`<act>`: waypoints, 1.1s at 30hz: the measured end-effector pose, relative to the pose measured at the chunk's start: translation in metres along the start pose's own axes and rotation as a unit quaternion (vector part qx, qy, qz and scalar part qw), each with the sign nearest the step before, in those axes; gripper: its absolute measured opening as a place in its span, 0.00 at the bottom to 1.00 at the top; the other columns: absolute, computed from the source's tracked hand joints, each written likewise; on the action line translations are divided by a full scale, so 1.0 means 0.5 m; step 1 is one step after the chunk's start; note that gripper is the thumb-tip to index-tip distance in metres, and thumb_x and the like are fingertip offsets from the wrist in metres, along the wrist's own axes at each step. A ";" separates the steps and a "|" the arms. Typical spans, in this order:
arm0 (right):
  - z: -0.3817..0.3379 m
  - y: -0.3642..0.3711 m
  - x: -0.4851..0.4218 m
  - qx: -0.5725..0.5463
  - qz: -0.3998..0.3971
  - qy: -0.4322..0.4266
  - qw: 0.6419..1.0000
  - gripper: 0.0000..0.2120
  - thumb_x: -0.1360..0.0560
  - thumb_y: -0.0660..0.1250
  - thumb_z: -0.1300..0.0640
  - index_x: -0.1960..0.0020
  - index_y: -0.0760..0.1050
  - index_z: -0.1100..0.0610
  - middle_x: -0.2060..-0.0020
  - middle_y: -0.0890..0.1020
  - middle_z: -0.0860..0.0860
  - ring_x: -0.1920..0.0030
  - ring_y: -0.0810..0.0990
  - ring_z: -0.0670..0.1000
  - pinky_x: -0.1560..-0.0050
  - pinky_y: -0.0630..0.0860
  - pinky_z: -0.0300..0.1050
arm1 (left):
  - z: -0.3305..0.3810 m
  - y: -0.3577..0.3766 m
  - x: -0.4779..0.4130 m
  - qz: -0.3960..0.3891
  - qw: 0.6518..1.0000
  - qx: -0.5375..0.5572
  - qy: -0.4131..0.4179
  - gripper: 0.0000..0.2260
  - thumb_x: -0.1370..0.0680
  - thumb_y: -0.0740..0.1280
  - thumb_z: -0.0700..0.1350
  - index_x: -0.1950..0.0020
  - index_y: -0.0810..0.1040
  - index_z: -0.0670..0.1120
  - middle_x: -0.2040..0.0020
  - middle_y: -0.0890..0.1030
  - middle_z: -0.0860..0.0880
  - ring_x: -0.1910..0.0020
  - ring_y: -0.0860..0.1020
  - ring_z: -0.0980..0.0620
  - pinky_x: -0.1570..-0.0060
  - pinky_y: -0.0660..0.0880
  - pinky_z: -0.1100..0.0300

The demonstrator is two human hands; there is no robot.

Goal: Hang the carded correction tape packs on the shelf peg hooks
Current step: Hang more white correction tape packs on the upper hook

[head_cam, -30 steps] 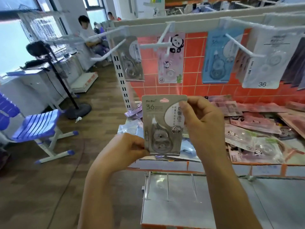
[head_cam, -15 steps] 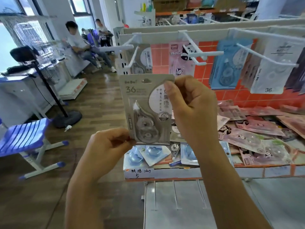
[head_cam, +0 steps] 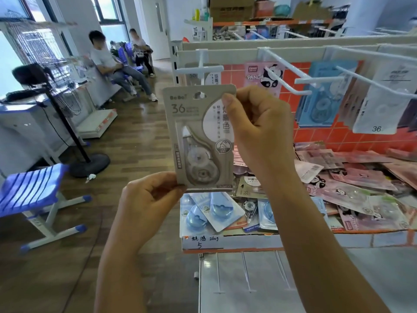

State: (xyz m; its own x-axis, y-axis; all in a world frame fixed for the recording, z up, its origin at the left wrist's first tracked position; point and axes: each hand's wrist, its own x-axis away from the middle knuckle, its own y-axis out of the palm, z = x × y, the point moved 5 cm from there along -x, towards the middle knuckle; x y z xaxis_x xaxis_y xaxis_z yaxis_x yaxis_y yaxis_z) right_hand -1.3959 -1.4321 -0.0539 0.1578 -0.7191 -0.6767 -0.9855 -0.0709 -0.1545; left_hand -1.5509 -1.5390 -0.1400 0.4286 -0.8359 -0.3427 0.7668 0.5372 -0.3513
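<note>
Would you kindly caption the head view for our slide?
Left hand and right hand hold a grey pack upright below a hook, not yet hung.

Head view: looked forward and slightly downward from the person's head.
Nearness: close to the peg hooks [head_cam: 316, 80], upper right of frame.

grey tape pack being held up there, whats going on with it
A person holds a grey correction tape pack upright in both hands: the left hand pinches its bottom corner and the right hand grips its top right edge. Its hang hole sits just below a white peg hook that already carries a matching grey pack, so it is not hung yet. Lower down, loose packs lie heaped on the shelf.
</note>
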 end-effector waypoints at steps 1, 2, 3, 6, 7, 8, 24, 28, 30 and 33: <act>0.004 0.003 0.000 0.014 0.002 0.004 1.000 0.10 0.24 0.64 0.51 0.58 0.79 0.56 0.69 0.80 0.47 0.68 0.76 0.45 0.58 0.77 0.51 | -0.003 0.000 -0.001 -0.003 1.000 -0.001 -0.001 0.15 0.28 0.72 0.34 0.55 0.83 0.57 0.59 0.85 0.59 0.57 0.83 0.61 0.56 0.77 0.71; 0.008 0.005 -0.001 0.024 0.006 0.006 1.000 0.11 0.24 0.64 0.50 0.58 0.79 0.55 0.69 0.80 0.45 0.68 0.76 0.44 0.55 0.77 0.55 | -0.006 0.000 -0.004 -0.006 1.000 -0.004 -0.003 0.15 0.28 0.72 0.35 0.54 0.83 0.57 0.59 0.85 0.59 0.57 0.83 0.61 0.56 0.77 0.70; 0.011 0.006 -0.002 0.030 0.010 0.008 0.999 0.10 0.24 0.64 0.49 0.58 0.79 0.54 0.69 0.79 0.44 0.68 0.75 0.44 0.53 0.76 0.56 | -0.009 -0.001 -0.006 -0.008 1.000 -0.009 -0.005 0.15 0.28 0.72 0.35 0.54 0.83 0.56 0.59 0.85 0.59 0.57 0.83 0.61 0.55 0.77 0.70; 0.021 0.010 -0.015 0.039 0.013 0.010 0.999 0.08 0.23 0.65 0.51 0.57 0.79 0.52 0.70 0.78 0.42 0.70 0.73 0.42 0.61 0.73 0.42 | -0.021 0.000 -0.021 -0.008 1.000 -0.026 -0.011 0.13 0.28 0.72 0.35 0.53 0.84 0.55 0.59 0.85 0.59 0.57 0.83 0.60 0.53 0.79 0.64; 0.027 0.013 -0.024 0.051 0.010 0.011 0.999 0.07 0.23 0.65 0.52 0.57 0.79 0.53 0.69 0.78 0.42 0.69 0.74 0.41 0.64 0.71 0.36 | -0.026 0.002 -0.030 -0.006 0.999 -0.041 -0.010 0.13 0.28 0.72 0.36 0.53 0.84 0.55 0.59 0.85 0.59 0.57 0.83 0.60 0.52 0.79 0.63; 0.035 0.018 -0.033 0.069 0.006 0.013 0.998 0.07 0.23 0.65 0.53 0.56 0.80 0.53 0.68 0.78 0.42 0.69 0.75 0.41 0.66 0.69 0.34 | -0.030 0.005 -0.041 -0.004 0.998 -0.060 -0.009 0.12 0.28 0.73 0.37 0.53 0.84 0.55 0.60 0.85 0.59 0.58 0.83 0.60 0.53 0.78 0.63; 0.170 0.103 -0.265 0.315 -0.042 0.037 0.948 0.13 0.22 0.64 0.50 0.48 0.81 0.58 0.54 0.83 0.56 0.53 0.81 0.54 0.61 0.66 0.40 | -0.073 0.082 -0.356 -0.034 0.931 -0.363 0.024 0.09 0.23 0.67 0.45 0.45 0.83 0.48 0.50 0.84 0.48 0.48 0.79 0.45 0.46 0.73 0.54; 0.186 0.120 -0.288 0.346 -0.041 0.055 0.936 0.14 0.22 0.62 0.47 0.49 0.82 0.55 0.53 0.84 0.54 0.50 0.82 0.55 0.61 0.68 0.41 | -0.090 0.088 -0.392 -0.041 0.925 -0.378 0.025 0.09 0.24 0.67 0.45 0.45 0.83 0.47 0.50 0.84 0.45 0.49 0.79 0.43 0.48 0.74 0.52; 0.195 0.125 -0.295 0.345 -0.037 0.065 0.936 0.14 0.22 0.62 0.47 0.49 0.82 0.54 0.54 0.84 0.54 0.51 0.82 0.54 0.61 0.69 0.40 | -0.095 0.093 -0.399 -0.035 0.924 -0.380 0.025 0.09 0.23 0.66 0.45 0.46 0.83 0.46 0.50 0.83 0.44 0.51 0.80 0.41 0.52 0.75 0.52; 0.206 0.130 -0.300 0.333 -0.034 0.081 0.939 0.13 0.23 0.63 0.47 0.52 0.82 0.54 0.57 0.84 0.54 0.54 0.82 0.53 0.62 0.69 0.40 | -0.102 0.100 -0.405 -0.019 0.915 -0.403 0.026 0.09 0.22 0.65 0.45 0.47 0.82 0.45 0.52 0.83 0.42 0.53 0.80 0.39 0.57 0.74 0.53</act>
State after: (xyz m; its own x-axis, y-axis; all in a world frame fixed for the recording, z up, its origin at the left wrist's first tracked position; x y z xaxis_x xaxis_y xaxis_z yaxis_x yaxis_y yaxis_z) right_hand -1.4772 -1.2577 -0.0369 0.1535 -0.8284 -0.5387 -0.7074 0.2885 -0.6453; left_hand -1.6241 -1.3370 -0.1326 0.3695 -0.8607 -0.3504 0.1701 0.4333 -0.8850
